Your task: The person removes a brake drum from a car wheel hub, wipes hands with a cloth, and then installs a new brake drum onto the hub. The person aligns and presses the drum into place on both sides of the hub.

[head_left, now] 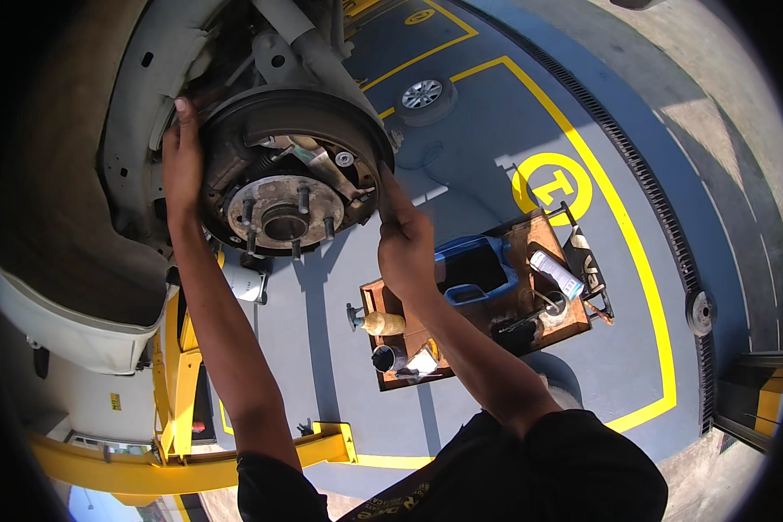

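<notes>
In front of me, a drum brake assembly (297,117) hangs under a raised vehicle, its inner parts exposed. At its lower middle sits a rusty wheel hub (265,193) with several studs pointing downward. My left hand (183,165) wraps the left edge of the assembly, one digit pointing up and other fingers partly hidden behind it. At the right edge, my right hand (406,252) has one finger stretched up along the dark rim and the others curled in. Whether anything small lies inside that right fist cannot be seen. Springs and a metal lever (331,170) show between the hands.
Below right stands a brown tray cart (418,335) carrying a blue cut-open container (470,296), a spray can (557,274), a yellowish bottle (383,324) and cups. A wheel (426,100) lies on the grey floor. Yellow lift arms (322,445) cross the lower left.
</notes>
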`<action>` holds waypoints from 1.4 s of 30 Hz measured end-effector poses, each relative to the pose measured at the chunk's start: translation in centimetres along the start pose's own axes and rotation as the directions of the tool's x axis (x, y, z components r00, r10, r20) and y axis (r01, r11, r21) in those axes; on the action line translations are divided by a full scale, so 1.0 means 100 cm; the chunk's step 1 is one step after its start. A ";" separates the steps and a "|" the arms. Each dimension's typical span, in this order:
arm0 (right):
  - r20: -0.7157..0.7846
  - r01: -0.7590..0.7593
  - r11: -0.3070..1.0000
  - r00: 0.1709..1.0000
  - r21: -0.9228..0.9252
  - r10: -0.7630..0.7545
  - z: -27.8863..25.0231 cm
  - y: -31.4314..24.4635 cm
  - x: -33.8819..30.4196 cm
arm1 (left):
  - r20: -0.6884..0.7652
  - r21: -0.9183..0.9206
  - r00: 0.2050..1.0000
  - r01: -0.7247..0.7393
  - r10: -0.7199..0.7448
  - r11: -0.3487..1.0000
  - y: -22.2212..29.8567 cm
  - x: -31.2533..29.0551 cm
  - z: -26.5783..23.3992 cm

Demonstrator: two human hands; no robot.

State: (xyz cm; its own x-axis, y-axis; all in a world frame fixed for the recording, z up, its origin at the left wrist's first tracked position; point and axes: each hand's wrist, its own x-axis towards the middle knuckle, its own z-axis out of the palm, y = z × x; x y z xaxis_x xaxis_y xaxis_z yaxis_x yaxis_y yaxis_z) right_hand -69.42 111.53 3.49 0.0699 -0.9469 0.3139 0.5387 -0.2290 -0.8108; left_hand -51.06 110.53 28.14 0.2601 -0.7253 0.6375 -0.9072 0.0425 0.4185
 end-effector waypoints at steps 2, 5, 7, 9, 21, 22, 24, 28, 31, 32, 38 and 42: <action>-0.007 0.117 0.980 0.993 -0.159 -0.120 0.002 -0.003 0.001 | -0.002 0.010 1.000 -0.019 0.019 1.000 0.001 0.001 0.000; -0.002 0.124 0.988 0.992 -0.097 -0.125 0.004 -0.008 0.003 | 0.001 -0.031 1.000 0.016 -0.016 0.999 0.001 0.001 0.001; 0.059 0.309 0.949 0.950 -0.068 -0.306 0.004 -0.013 0.005 | -0.009 -0.006 0.999 0.045 -0.045 0.999 -0.001 0.000 0.001; 0.037 0.266 0.958 0.964 -0.111 -0.263 0.004 -0.020 0.008 | -0.099 0.057 0.989 0.115 -0.109 0.992 -0.004 0.000 0.000; 0.265 0.197 0.878 0.960 -0.436 -0.084 -0.032 -0.020 0.015 | -0.123 0.167 0.983 0.153 -0.133 0.974 -0.023 0.011 -0.004; 0.251 0.147 0.954 0.965 -0.262 -0.080 -0.045 -0.016 0.007 | -0.074 0.140 0.989 0.136 -0.126 0.981 -0.025 0.012 -0.005; 0.162 -0.195 0.981 0.968 0.011 0.190 -0.071 -0.012 -0.003 | -0.087 0.115 0.996 0.040 -0.030 0.993 -0.029 0.013 -0.007; 0.399 -0.494 0.779 0.851 0.387 0.341 -0.114 -0.020 -0.015 | -0.041 0.042 0.999 0.001 0.001 0.999 -0.034 0.013 -0.006; 0.472 -0.570 0.708 0.801 0.417 0.368 -0.119 -0.020 -0.035 | -0.059 0.091 0.998 -0.023 0.028 0.996 -0.020 0.017 -0.004; 0.438 -0.561 0.724 0.812 0.402 0.386 -0.117 -0.015 -0.045 | -0.059 0.111 0.996 -0.061 0.068 0.992 -0.013 0.017 -0.004; 0.297 -0.161 0.987 0.941 -0.027 0.162 -0.105 0.051 -0.110 | -0.574 -0.240 0.602 -0.772 0.555 0.589 0.005 -0.049 0.006; 0.247 -0.066 0.961 0.960 -0.268 0.134 -0.076 0.082 -0.156 | -0.616 -0.482 0.609 -0.793 0.499 0.372 -0.065 -0.207 0.027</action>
State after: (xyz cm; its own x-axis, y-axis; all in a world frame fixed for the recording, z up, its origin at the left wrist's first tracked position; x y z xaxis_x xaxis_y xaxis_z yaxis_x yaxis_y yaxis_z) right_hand -72.44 122.68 -11.84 0.3466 -0.8838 0.3142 0.2886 -0.2182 -0.9323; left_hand -51.46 123.47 10.48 -0.0909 0.0030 0.9959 -0.3843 0.9224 -0.0379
